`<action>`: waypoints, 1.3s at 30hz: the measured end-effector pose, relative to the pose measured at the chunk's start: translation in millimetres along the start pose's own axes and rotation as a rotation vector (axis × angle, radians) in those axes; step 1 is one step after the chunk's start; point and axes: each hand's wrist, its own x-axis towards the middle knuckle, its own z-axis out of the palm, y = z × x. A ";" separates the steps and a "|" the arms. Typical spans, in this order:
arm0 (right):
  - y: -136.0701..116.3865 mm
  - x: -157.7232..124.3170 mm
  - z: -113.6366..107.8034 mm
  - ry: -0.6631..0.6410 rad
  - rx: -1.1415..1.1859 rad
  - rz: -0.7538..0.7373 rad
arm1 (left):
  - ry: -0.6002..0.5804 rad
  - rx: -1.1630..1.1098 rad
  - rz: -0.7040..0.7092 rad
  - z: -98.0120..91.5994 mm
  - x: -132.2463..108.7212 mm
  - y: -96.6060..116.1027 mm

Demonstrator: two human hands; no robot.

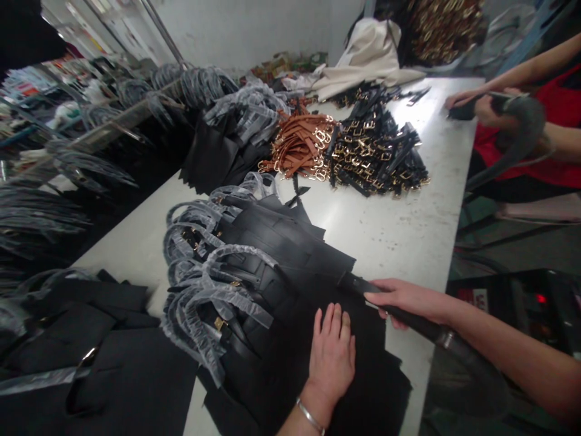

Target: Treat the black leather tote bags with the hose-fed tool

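My left hand (332, 351) lies flat, fingers together and stretched out, on a stack of black leather bag panels (290, 266) with plastic-wrapped handles (204, 290). A silver bracelet circles that wrist. My right hand (403, 300) is wrapped round the black handle of a hose-fed tool (422, 327), whose tip rests on the top panel near the stack's right edge. The grey hose (476, 369) runs off toward the lower right.
On the white table (408, 218) farther back lie a pile of brown straps (299, 145), a pile of black straps with gold buckles (376, 151) and more wrapped bag parts (245, 115). Another person's hands (476, 106) hold a similar tool at the far right. More black pieces (104, 357) sit at the lower left.
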 end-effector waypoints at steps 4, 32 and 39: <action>4.8 -6.7 -6.1 0.024 -0.063 0.102 | 0.006 -0.008 -0.007 -1.7 1.4 -0.4; 62.0 -45.9 16.2 0.531 0.220 -0.061 | -0.299 0.114 0.387 0.9 127.2 -24.4; 68.2 -47.5 19.5 0.524 0.154 -0.060 | -0.280 -0.026 0.224 4.3 136.7 -25.5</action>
